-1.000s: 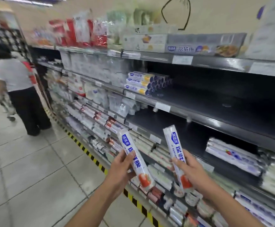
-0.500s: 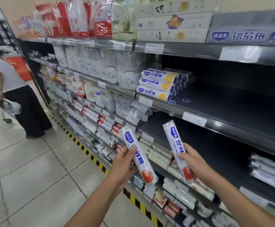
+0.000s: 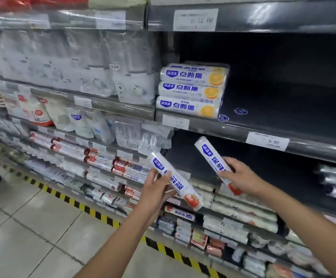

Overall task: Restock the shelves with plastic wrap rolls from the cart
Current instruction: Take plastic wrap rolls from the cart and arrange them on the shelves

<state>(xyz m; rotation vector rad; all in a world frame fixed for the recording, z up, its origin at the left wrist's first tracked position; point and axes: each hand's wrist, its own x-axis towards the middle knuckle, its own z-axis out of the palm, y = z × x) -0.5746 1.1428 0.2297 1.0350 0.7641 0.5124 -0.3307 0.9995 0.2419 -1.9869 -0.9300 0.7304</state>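
Plastic wrap rolls are in both hands, one roll in each. The left hand (image 3: 156, 190) has its fingers wrapped around the middle of the left roll (image 3: 176, 182), which is white with blue writing and a red tomato picture at its lower end. That roll is tilted, with its top end leaning up and to the left. The right hand (image 3: 241, 177) grips the right roll (image 3: 213, 157) low down, so its tomato end peeks out under the fingers. This roll is tilted the same way, and its top end pokes up in front of the dark gap under a shelf. The two rolls are near each other but not touching. Both are held out in front of the shelves, not yet on one. Above them, a stack of rolls with orange pictures (image 3: 192, 90) lies on the grey shelf (image 3: 233, 129), at the left end of a wide dark bare part. White price tags (image 3: 267, 141) stick on the front edge of that shelf. Lower shelves on the left hold many more rolls with red ends (image 3: 101, 157). A yellow and black striped line (image 3: 95, 212) runs along the tiled floor (image 3: 33, 227) beside the shelves.
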